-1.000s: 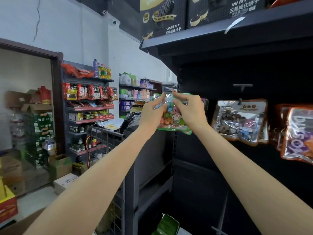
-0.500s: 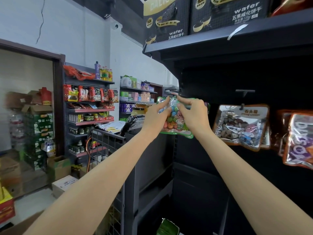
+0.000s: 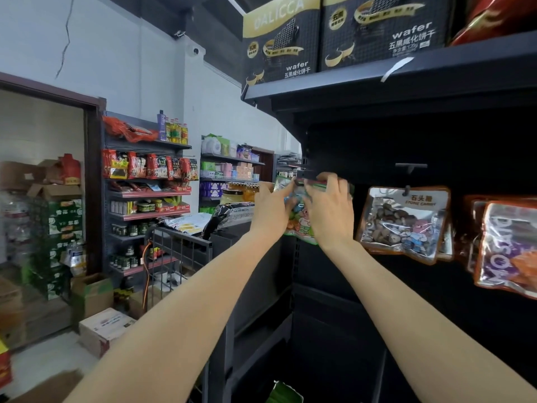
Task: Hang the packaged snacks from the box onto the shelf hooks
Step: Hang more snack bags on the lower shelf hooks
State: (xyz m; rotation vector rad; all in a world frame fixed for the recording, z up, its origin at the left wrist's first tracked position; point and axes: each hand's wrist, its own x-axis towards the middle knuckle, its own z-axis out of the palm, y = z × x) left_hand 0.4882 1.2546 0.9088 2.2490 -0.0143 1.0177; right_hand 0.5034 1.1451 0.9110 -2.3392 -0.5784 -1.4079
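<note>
Dark space is open behind and below the shelf hook, at the black shelf's left edge. Both arms reach up to it. Left hand and right hand pinch the colorful snack packet by its top, right under the hook. Stone candy bags hang just right.
</note>
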